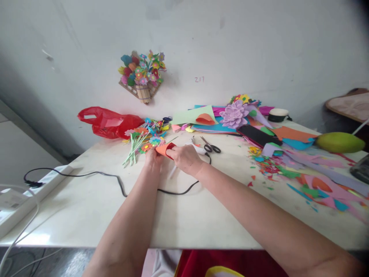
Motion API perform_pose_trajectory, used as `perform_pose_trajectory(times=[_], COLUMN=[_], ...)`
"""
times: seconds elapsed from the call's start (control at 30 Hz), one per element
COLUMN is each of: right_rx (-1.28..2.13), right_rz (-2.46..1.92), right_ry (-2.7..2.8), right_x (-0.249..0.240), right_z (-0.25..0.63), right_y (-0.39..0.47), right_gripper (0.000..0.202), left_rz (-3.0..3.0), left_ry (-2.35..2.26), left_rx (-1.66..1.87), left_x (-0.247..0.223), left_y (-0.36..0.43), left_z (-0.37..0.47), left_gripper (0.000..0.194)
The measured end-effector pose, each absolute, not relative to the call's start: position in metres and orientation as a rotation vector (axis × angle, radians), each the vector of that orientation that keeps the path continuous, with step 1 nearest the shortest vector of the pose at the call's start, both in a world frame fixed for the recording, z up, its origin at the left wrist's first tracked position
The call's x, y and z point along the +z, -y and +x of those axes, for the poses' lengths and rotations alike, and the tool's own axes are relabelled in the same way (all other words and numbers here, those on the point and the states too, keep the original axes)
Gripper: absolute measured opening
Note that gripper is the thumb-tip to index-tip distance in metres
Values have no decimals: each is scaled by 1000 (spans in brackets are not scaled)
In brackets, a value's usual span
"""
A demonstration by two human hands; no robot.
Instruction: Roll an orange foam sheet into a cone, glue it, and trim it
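Note:
An orange piece of craft foam or paper, curled into a rolled shape, is held between my two hands above the table. My left hand grips its left end with bent fingers. From the other side, my right hand pinches the curled edge. Foam flowers in orange, blue and pink lie just beyond my left hand, beside a bunch of pale green strips. Behind my right hand rests a white glue gun with a black cord, partly hidden. Close to it are black-handled scissors.
A red plastic bag lies at the back left. The black cord crosses the table towards a white power strip. Coloured sheets, a purple flower and many scraps cover the right side. A flower decoration hangs on the wall.

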State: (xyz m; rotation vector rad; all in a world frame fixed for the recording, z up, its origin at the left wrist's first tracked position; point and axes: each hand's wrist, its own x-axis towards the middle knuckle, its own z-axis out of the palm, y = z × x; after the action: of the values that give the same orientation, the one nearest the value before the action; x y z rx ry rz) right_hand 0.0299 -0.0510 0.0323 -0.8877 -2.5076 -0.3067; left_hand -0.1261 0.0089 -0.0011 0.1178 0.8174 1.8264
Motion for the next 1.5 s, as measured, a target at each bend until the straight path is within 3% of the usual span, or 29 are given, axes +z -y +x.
perform_pose_trajectory(times=[0.3, 0.6, 0.93, 1.5], right_rx=[-672, -915, -660, -277], right_rz=[-522, -516, -769, -1099], right_ry=[2505, 2338, 2487, 2444], right_x=[28, 21, 22, 12], right_z=[27, 29, 29, 21], right_y=[49, 43, 46, 42], right_gripper=[29, 31, 26, 29], left_rz=[155, 144, 49, -11], left_ry=[-770, -743, -651, -533], left_rx=[1827, 1831, 1832, 1937], left_x=[1, 2, 6, 9], left_y=[-5, -5, -3, 2], left_z=[-124, -125, -124, -113], left_gripper=[21, 15, 19, 41])
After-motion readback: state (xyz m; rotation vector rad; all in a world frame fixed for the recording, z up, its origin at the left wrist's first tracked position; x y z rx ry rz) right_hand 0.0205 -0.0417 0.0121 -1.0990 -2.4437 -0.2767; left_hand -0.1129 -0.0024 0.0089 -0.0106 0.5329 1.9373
